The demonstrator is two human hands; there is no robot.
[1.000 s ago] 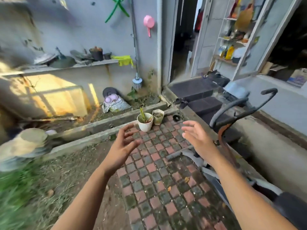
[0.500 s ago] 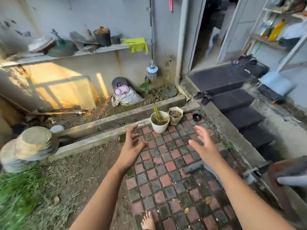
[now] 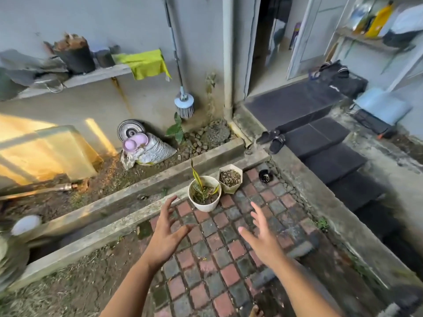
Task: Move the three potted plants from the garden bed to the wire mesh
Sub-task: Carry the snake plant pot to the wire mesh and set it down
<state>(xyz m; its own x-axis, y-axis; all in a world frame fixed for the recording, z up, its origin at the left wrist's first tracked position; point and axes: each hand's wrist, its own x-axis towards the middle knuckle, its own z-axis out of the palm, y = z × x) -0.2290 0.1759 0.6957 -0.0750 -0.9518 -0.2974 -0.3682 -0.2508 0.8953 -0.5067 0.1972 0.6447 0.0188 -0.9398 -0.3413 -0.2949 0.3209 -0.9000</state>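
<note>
A round white pot (image 3: 205, 203) with a thin yellow-green plant stands on the red and grey paving by the concrete curb. Touching its right side is a cream hexagonal pot (image 3: 230, 188) holding dry soil. A small black pot (image 3: 265, 176) sits further right near the steps. My left hand (image 3: 166, 234) hovers with spread fingers just left of and nearer than the white pot, not touching it. My right hand (image 3: 263, 236) is also spread, nearer than the pots and slightly right. Both hands hold nothing. No wire mesh is visible.
A concrete curb (image 3: 142, 195) runs diagonally beyond the pots, with a soil bed (image 3: 109, 172) and a sack (image 3: 151, 151) behind it. Black tiled steps (image 3: 332, 161) with sandals (image 3: 273, 139) rise on the right. A brush (image 3: 184, 105) leans on the wall.
The view has moved closer to the pots and tilted down. Both hands have stayed spread and extended toward the white pot, which now looks larger and nearer.
</note>
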